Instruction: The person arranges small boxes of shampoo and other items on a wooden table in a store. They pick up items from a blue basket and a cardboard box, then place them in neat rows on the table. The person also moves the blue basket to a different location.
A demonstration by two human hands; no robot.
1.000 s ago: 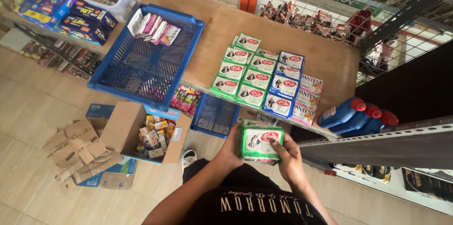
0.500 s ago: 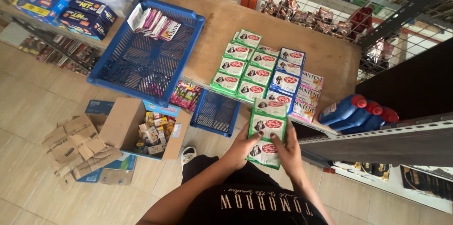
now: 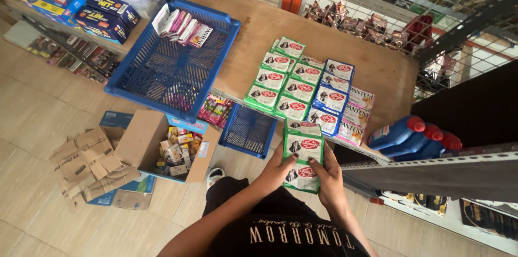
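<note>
Hands meet low in front of the body, left hand (image 3: 278, 169) and right hand (image 3: 326, 177), fingers (image 3: 318, 168) closed on either long edge of a green strip of sachets (image 3: 303, 154), so it hangs straight rather than folding. Its upper end lies just past the fingertips, touching the wooden worktop (image 3: 259, 36) edge. Beyond the fingers, green sachet packs (image 3: 280, 81) sit in neat overlapping rows, blue packs (image 3: 330, 95) beside them, likely kept by colour. Farther left of the fingers rests a blue basket (image 3: 162, 73); below it, an opened cardboard box (image 3: 167, 149) on the floor.
</note>
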